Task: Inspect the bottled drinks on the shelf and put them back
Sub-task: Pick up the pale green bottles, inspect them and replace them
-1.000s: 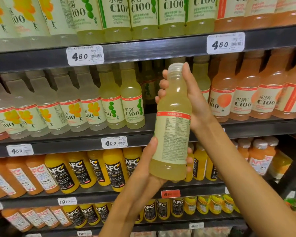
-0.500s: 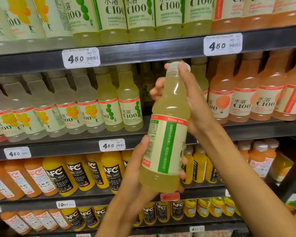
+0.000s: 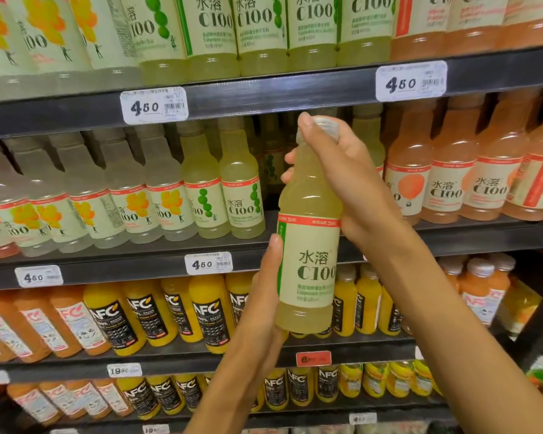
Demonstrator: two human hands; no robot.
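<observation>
A pale green C100 bottle [image 3: 309, 245] stands upright in the air in front of the shelf, its front label with "C100" facing me. My right hand [image 3: 351, 189] grips its neck and shoulder from the right, thumb up by the white cap. My left hand [image 3: 261, 308] holds the base from the left, thumb lying up along the label. Behind the bottle, the middle shelf [image 3: 138, 261] shows a dark gap in the row of green C100 bottles [image 3: 242, 189].
Pale yellow C100 bottles [image 3: 132, 198] fill the middle shelf's left, orange C100 bottles [image 3: 445, 170] its right. More C100 bottles stand on the top shelf [image 3: 279, 92]. Orange NFC juice bottles [image 3: 207, 308] line the lower shelves. Price tags reading 4.50 [image 3: 154, 104] hang on the shelf edges.
The bottle has been turned in my hands: the back label with small print gave way to the front C100 label. It has also come upright from a slight tilt.
</observation>
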